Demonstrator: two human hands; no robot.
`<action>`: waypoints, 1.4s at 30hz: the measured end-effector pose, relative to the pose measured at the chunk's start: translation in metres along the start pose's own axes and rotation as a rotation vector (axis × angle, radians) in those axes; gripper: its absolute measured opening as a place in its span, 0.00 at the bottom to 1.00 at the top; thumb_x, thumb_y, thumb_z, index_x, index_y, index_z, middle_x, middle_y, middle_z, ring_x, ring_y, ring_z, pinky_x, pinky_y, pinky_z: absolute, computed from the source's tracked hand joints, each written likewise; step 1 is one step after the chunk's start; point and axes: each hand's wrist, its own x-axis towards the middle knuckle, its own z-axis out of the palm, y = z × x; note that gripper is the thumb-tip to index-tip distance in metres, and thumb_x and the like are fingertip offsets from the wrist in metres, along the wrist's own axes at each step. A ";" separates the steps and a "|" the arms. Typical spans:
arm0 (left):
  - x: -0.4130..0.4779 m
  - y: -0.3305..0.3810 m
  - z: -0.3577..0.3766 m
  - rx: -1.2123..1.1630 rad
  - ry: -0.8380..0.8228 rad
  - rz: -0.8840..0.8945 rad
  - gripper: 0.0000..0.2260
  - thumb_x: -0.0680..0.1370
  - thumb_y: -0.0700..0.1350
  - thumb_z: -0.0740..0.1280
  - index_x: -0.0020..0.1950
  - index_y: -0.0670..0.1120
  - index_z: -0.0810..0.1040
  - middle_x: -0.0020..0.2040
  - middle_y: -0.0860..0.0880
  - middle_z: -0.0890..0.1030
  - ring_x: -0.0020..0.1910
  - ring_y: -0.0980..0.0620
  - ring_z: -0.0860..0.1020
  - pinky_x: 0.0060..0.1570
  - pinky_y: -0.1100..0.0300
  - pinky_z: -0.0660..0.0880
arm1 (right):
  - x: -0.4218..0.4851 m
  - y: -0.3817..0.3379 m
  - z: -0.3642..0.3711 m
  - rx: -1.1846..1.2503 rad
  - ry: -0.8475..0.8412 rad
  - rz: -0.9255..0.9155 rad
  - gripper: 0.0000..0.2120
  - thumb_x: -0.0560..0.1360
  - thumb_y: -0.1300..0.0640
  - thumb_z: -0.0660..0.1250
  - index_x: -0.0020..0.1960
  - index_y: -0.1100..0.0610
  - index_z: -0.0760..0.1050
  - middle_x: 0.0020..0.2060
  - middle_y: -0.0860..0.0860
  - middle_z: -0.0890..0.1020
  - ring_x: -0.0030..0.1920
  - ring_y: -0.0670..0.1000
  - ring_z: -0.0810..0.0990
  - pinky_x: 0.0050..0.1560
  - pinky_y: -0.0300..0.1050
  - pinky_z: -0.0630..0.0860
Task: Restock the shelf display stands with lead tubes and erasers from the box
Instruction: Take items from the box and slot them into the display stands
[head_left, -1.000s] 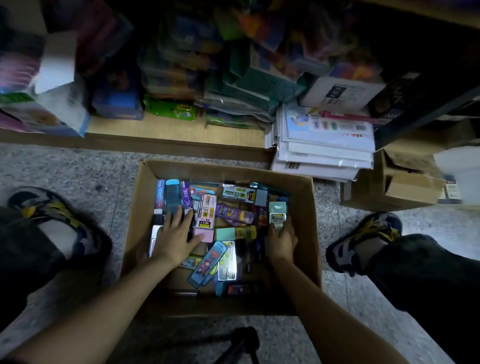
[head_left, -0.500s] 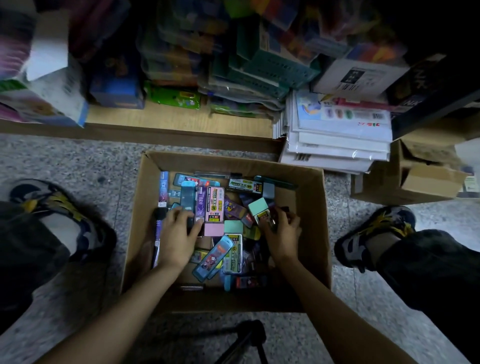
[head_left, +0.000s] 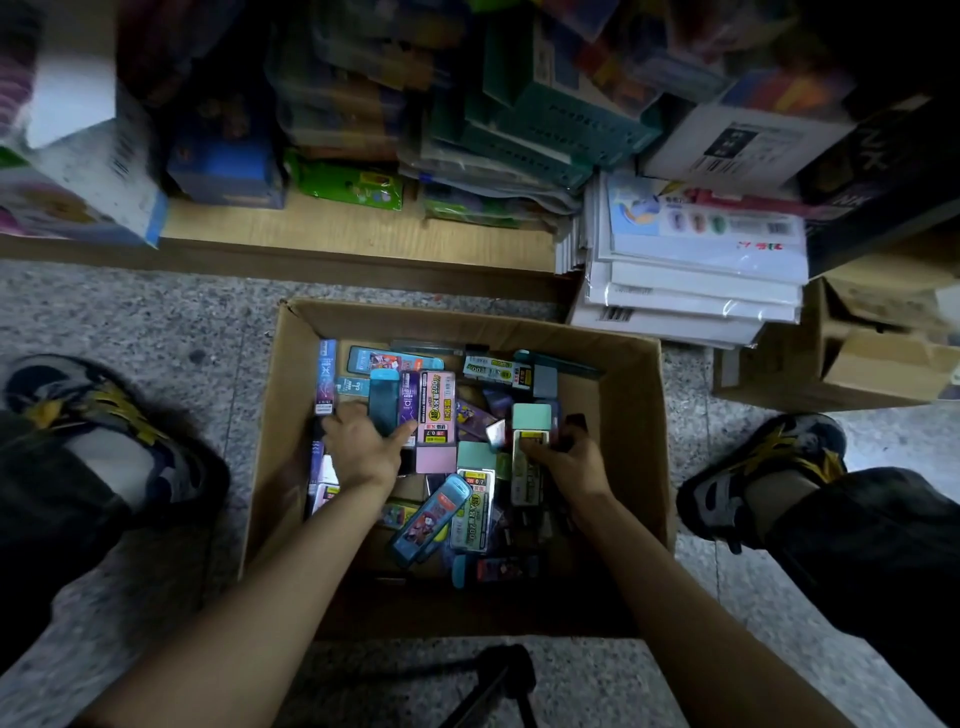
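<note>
Head view, step in hand: picking stock out of the cardboard box (head_left: 631, 415) on the speckled floor (head_left: 156, 322); by my judgement the task is at its start, as the box looks full and nothing has been lifted clear.
Left hand (head_left: 358, 447): palm down on the left side of the heap, fingers curled at the teal lead case (head_left: 384, 400); whether they truly grip it I cannot tell.
Right hand (head_left: 571, 462): low in the right middle of the box, fingers closed around the narrow end of a mint-capped lead case (head_left: 530, 441).
Next move: likely lift the gripped case straight up and free of the neighbours leaning on it, then carry it to the display stand, which is not in view.
Look of the stock: flat plastic cases in teal, pink, mint and purple, many with printed labels, lying crisscross and overlapping; erasers cannot be told apart from lead tubes here.
Surroundings: wooden bottom shelf (head_left: 337, 228) beyond the box, stacked white packs (head_left: 691, 280) just beside its far right corner.
</note>
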 end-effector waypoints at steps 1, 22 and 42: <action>0.002 -0.003 -0.001 -0.024 -0.006 0.017 0.25 0.69 0.46 0.76 0.59 0.35 0.73 0.60 0.35 0.72 0.60 0.39 0.69 0.57 0.50 0.70 | 0.000 0.000 -0.001 0.014 -0.008 0.006 0.18 0.70 0.61 0.73 0.57 0.62 0.74 0.51 0.60 0.82 0.50 0.58 0.82 0.53 0.58 0.79; -0.055 -0.005 -0.025 -0.375 -0.330 0.096 0.04 0.81 0.40 0.59 0.55 0.45 0.66 0.43 0.53 0.76 0.42 0.56 0.76 0.38 0.63 0.70 | -0.042 0.019 -0.019 0.101 -0.047 -0.174 0.17 0.71 0.71 0.69 0.57 0.60 0.73 0.54 0.60 0.80 0.47 0.51 0.80 0.44 0.42 0.79; -0.153 0.094 -0.103 -0.874 -0.755 0.268 0.17 0.69 0.45 0.72 0.57 0.47 0.76 0.41 0.51 0.85 0.38 0.55 0.83 0.32 0.63 0.77 | -0.184 -0.124 -0.027 0.446 -0.316 -0.497 0.12 0.77 0.66 0.63 0.60 0.65 0.73 0.52 0.63 0.81 0.51 0.59 0.80 0.57 0.56 0.75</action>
